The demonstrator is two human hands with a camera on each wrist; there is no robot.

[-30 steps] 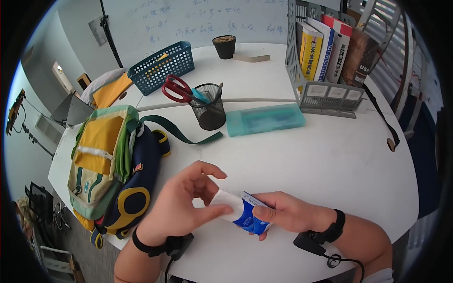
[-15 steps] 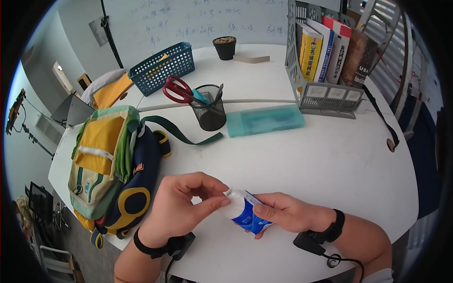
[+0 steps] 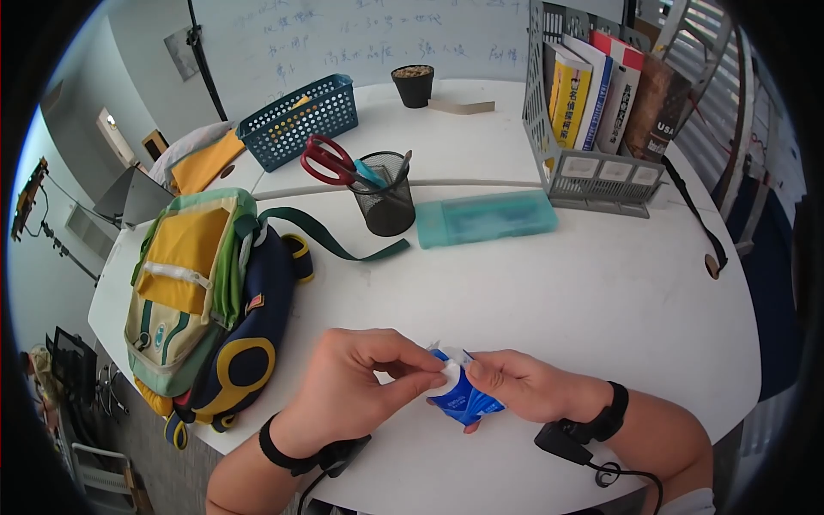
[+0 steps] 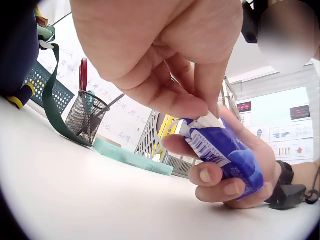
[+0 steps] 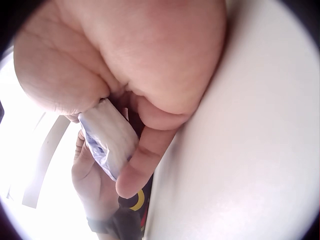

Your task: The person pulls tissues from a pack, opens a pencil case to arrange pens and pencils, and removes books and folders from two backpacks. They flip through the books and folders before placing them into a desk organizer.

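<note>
One barcoded packet (image 4: 239, 161): right grip (image 3: 532, 386) holds, left grip (image 3: 350, 384) pinches; book (image 3: 654, 107): "USA".

The head view looks forward and down; both wrist views, much closer, share the meeting hands (image 3: 360, 386).

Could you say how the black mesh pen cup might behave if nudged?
The pen cup is probably stiff but light, given its mesh wall. It may tip, since the red scissors lean over its rim, and could roll, being round.
</note>
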